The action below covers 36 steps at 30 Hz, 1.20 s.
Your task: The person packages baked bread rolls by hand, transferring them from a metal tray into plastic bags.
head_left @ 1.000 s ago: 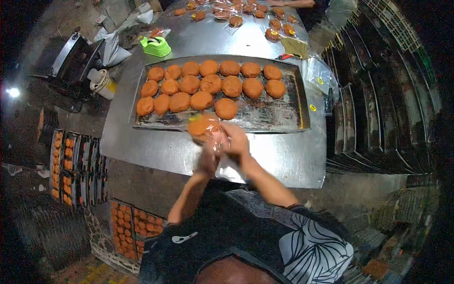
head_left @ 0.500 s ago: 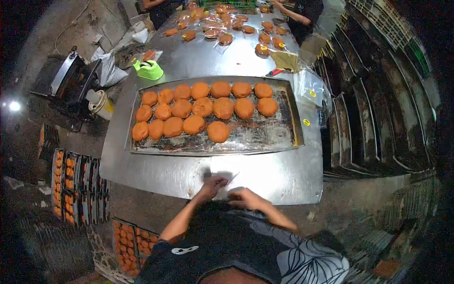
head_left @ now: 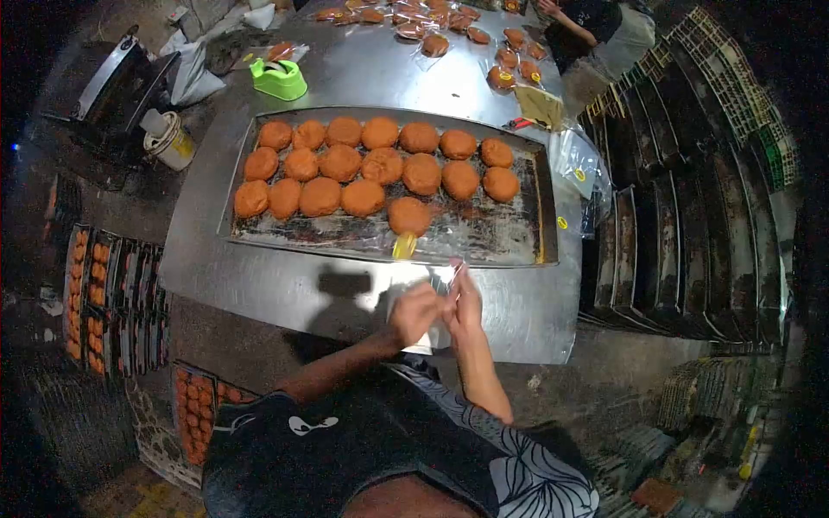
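while facing the near edge of the steel tabletop, pinches a clear plastic bag between left hand and right hand, each grip closed on the film, hands touching. holds the bag just above the tabletop, just in front of the baking tray of orange buns. beyond the tray, a green tape dispenser, wrapped buns, another person.

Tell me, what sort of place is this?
Likely a bakery packing area: baking tray of round buns on a steel table, wrapped buns farther along, left hand and right hand holding a clear bag.
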Each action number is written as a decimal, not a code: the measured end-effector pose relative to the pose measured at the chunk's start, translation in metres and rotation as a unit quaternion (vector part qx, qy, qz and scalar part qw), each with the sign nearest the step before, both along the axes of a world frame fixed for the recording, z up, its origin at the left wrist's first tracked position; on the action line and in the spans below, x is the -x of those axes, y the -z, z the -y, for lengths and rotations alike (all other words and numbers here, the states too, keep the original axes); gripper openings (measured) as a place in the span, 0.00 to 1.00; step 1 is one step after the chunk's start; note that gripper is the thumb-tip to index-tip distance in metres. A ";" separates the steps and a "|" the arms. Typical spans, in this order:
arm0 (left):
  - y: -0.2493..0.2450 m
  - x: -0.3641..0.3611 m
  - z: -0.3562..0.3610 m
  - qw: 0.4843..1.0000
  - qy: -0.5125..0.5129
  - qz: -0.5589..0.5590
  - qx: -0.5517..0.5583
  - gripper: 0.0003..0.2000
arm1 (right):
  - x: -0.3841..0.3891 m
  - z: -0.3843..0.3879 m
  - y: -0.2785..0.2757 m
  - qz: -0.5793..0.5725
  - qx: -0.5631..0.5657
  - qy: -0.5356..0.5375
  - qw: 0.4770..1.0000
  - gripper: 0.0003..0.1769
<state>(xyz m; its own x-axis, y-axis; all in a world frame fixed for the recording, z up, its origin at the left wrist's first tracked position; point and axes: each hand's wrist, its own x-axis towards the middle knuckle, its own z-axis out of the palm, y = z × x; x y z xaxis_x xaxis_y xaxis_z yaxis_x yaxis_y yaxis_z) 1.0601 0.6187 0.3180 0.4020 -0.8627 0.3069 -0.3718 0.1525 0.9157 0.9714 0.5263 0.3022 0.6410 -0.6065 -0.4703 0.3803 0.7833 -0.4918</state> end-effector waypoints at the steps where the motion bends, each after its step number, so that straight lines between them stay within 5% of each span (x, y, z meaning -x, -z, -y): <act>1: 0.002 -0.014 -0.004 0.999 -0.039 -0.020 -0.019 0.05 | -0.033 -0.009 -0.036 -0.058 0.143 0.061 0.986 0.29; 3: 0.007 -0.048 -0.009 0.972 -0.148 -0.182 -0.005 0.26 | -0.075 -0.032 -0.057 0.228 0.056 0.008 0.972 0.33; 4: 0.013 -0.070 -0.008 0.914 -0.213 -0.340 0.062 0.29 | -0.094 -0.048 -0.053 0.231 -0.008 -0.025 0.972 0.33; 6: 0.008 -0.128 -0.051 0.742 -0.008 -0.663 0.094 0.27 | -0.124 -0.069 -0.012 0.205 -0.036 -0.226 0.952 0.30; 7: 0.052 -0.159 -0.068 0.698 0.015 -0.708 0.108 0.22 | -0.138 -0.074 0.003 0.148 0.000 -0.305 0.941 0.28; 8: 0.068 -0.177 -0.081 0.714 -0.065 -0.683 0.140 0.19 | -0.153 -0.060 0.021 -0.010 0.263 -0.373 0.890 0.25; 9: 0.075 -0.192 -0.093 0.725 -0.145 -0.652 0.170 0.17 | -0.169 -0.043 0.000 -0.168 0.579 -0.374 0.705 0.27; 10: 0.072 -0.208 -0.104 0.726 -0.145 -0.651 0.169 0.17 | -0.184 -0.021 0.004 -0.233 0.772 -0.238 0.541 0.31; 11: 0.063 -0.224 -0.115 0.699 -0.200 -0.652 0.216 0.16 | -0.200 0.001 -0.005 -0.370 0.835 -0.267 0.308 0.33; 12: 0.053 -0.238 -0.127 0.669 -0.256 -0.649 0.258 0.14 | -0.209 0.037 0.044 -0.327 0.861 -0.277 0.275 0.31; 14: 0.021 -0.262 -0.146 0.636 -0.274 -0.672 0.263 0.09 | -0.216 0.053 0.057 -0.330 0.848 -0.294 0.293 0.28; 15: 0.013 -0.273 -0.153 0.601 -0.285 -0.693 0.276 0.05 | -0.222 0.036 0.061 -0.395 0.798 -0.222 0.396 0.25; 17: 0.025 -0.286 -0.162 0.625 -0.281 -0.658 0.311 0.09 | -0.228 -0.023 -0.003 -0.275 0.654 -0.115 0.696 0.21; 18: 0.026 -0.291 -0.154 0.609 -0.330 -0.652 0.307 0.16 | -0.231 -0.055 0.004 -0.401 0.735 0.001 0.547 0.21; 19: 0.026 -0.294 -0.144 0.593 -0.375 -0.646 0.300 0.25 | -0.234 -0.083 -0.025 -0.318 0.820 0.063 0.472 0.26; 21: 0.019 -0.256 -0.124 0.810 -0.148 -0.465 0.326 0.32 | -0.239 -0.115 -0.043 -0.186 0.871 0.004 0.454 0.31; 22: 0.019 -0.246 -0.112 0.888 -0.193 -0.305 0.285 0.31 | -0.245 -0.121 -0.055 -0.195 0.881 0.008 0.431 0.33; 24: 0.013 -0.233 -0.102 0.936 -0.215 -0.140 0.240 0.30 | -0.243 -0.126 -0.056 -0.234 0.843 0.061 0.481 0.43; 25: -0.001 -0.234 -0.101 0.827 -0.063 -0.494 0.262 0.29 | -0.238 -0.133 -0.057 -0.245 0.822 0.086 0.506 0.47; 26: -0.009 -0.234 -0.101 0.587 0.094 -0.769 0.235 0.28 | -0.230 -0.143 -0.054 -0.258 0.816 0.114 0.505 0.46; 27: 0.010 -0.225 -0.094 0.677 0.035 -0.711 0.188 0.26 | -0.225 -0.148 -0.051 -0.269 0.809 0.142 0.503 0.45; 31: -0.013 -0.208 -0.077 0.696 -0.073 -0.712 0.051 0.25 | -0.234 -0.143 -0.056 -0.392 0.760 0.136 0.501 0.47; 33: -0.005 -0.219 -0.078 0.670 0.069 -0.733 0.096 0.22 | -0.217 -0.149 -0.061 -0.392 0.770 0.110 0.491 0.47; 36: 0.011 -0.201 -0.077 0.699 -0.028 -0.711 0.064 0.20 | -0.193 -0.152 -0.055 -0.374 0.777 0.129 0.489 0.54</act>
<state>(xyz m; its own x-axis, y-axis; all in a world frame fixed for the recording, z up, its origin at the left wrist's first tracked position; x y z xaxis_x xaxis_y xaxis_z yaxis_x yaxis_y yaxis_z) 1.2610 0.6959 0.3071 0.4120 -0.8349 -0.3650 0.8928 0.2898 0.3448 1.1646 0.6783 0.3574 0.4496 -0.6197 0.6433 -0.3745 -0.7846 -0.4941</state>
